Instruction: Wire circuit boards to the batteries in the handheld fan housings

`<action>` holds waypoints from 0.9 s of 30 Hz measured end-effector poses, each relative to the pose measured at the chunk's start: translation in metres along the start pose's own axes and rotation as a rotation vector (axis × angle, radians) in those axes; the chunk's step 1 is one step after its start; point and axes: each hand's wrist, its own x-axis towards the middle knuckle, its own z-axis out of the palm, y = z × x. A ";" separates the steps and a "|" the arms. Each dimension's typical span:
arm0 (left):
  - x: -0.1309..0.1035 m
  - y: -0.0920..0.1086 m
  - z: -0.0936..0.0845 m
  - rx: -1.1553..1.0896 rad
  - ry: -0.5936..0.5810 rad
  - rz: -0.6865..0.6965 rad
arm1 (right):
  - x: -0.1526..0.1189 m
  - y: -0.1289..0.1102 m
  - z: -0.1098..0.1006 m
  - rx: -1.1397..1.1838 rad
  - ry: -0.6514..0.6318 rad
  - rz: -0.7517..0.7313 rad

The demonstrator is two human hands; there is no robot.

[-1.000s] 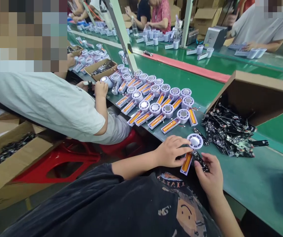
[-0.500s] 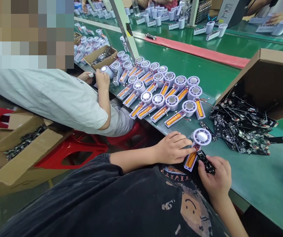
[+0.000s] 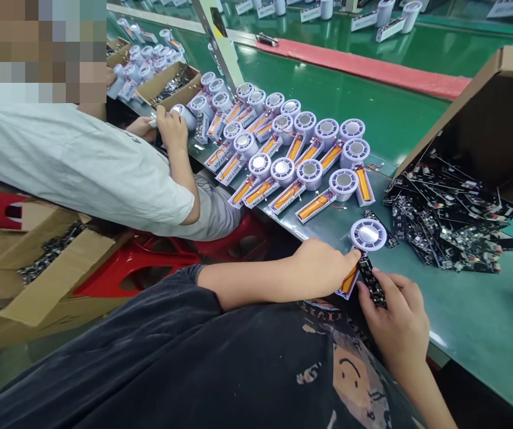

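In the head view, a white handheld fan lies at the table's near edge. Its opened handle, partly covered by my left hand, shows an orange battery. My right hand grips a narrow black circuit board between thumb and fingers, beside the handle. With fingers curled together, my left hand reaches over the handle. Its fingertips meet the board's upper end just below the fan head; whatever they pinch there is hidden.
Several similar fans stand in rows ahead, orange batteries showing. To the right, a cardboard box lies tipped beside a heap of black boards. A co-worker's hand works at the left. A red strip crosses the green table.
My left hand's fingers have curled in and moved to the board's upper end. My right hand keeps its hold, and the board has turned steeper. The camera view has shifted slightly.
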 end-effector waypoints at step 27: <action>0.029 -0.056 -0.004 0.210 0.422 0.600 | 0.000 0.014 0.000 0.128 -0.040 0.036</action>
